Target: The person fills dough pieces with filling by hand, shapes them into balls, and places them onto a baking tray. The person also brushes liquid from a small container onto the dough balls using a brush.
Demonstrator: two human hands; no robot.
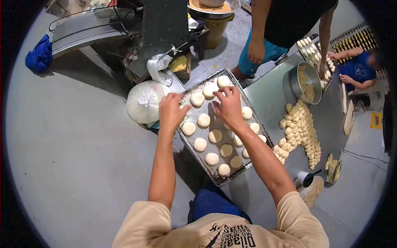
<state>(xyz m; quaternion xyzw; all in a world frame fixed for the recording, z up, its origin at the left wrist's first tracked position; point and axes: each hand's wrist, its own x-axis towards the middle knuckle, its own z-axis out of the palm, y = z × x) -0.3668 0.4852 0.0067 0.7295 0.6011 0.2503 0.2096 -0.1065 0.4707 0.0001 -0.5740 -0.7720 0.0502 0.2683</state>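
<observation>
A metal baking tray (191, 149) in front of me bears rows of round, flattened dough pieces (215, 136). At its left edge is my left hand (170, 110), its fingers curved and thumb apart, close to a dough piece (197, 99). My right hand (227, 106) hovers over the upper middle of the tray, palm down and fingers spread. Its fingertips are close to two dough pieces at the far end, one at the top corner (223, 81) and one beside it (209, 90). The right hand and forearm hide part of the tray.
To the right, a table (264, 91) bears a heap of small dough pieces (300, 128) and a metal pot (305, 82). A tied plastic bag (144, 102) sits left of the tray. One person (297, 25) stands opposite; another, in blue (357, 70), is farther right.
</observation>
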